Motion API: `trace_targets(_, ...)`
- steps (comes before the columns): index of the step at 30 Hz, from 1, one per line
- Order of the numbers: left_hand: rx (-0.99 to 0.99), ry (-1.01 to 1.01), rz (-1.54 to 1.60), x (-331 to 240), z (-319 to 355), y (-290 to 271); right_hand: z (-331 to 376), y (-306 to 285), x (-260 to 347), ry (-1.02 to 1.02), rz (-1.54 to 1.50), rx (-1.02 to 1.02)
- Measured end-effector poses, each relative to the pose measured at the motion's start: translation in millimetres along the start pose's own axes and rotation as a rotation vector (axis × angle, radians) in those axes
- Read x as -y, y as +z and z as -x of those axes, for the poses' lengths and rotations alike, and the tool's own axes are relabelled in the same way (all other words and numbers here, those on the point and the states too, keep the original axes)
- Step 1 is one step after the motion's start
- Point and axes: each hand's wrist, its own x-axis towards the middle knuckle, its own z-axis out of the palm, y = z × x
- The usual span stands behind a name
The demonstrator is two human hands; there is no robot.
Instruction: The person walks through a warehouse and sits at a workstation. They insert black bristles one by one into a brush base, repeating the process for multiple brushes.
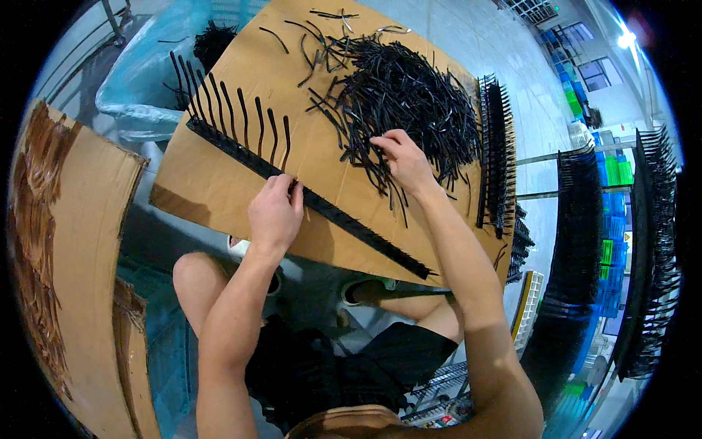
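A long black bar (351, 225) lies slantwise across the cardboard-topped table, with several thin black strips (243, 117) standing up from its far-left half. My left hand (275, 214) is closed on the bar near its middle, just past the last standing strip; its fingertips partly cover that spot. At the near edge of a heap of loose black strips (409, 95), my right hand (404, 162) pinches with thumb and finger at what looks like one black strip. The nearer half of the bar carries only short, fine points along its edge.
Finished-looking bars with dense black strips (497, 154) lie along the table's right edge. More bristled bars (574, 241) hang on a rack at the right. A cardboard sheet with brown strands (88, 241) stands at left, near a translucent blue bag (139, 80). Loose strips litter the cardboard (219, 190).
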Motion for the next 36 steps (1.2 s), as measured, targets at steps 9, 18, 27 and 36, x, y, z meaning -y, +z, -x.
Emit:
trace_targets(9, -0.03, 0.007, 0.004, 6.5, 4.4, 2.8, 12.2, 1.9, 35.3, 0.544, 0.052, 0.477)
trace_targets(18, -0.033, 0.018, 0.024, 8.4, 3.9, 5.3, -0.9, -3.3, 53.2, 0.838, -0.431, 0.457)
trace_targets(27, -0.021, -0.056, 0.111, 9.7, 6.2, 11.6, -0.9, -0.6, 53.6, 1.027, -1.097, 0.212)
trace_targets(36, -0.081, 0.153, -0.02, 13.0, 7.0, 7.1, -2.9, 36.4, 133.3, 0.598, -0.988, 0.018)
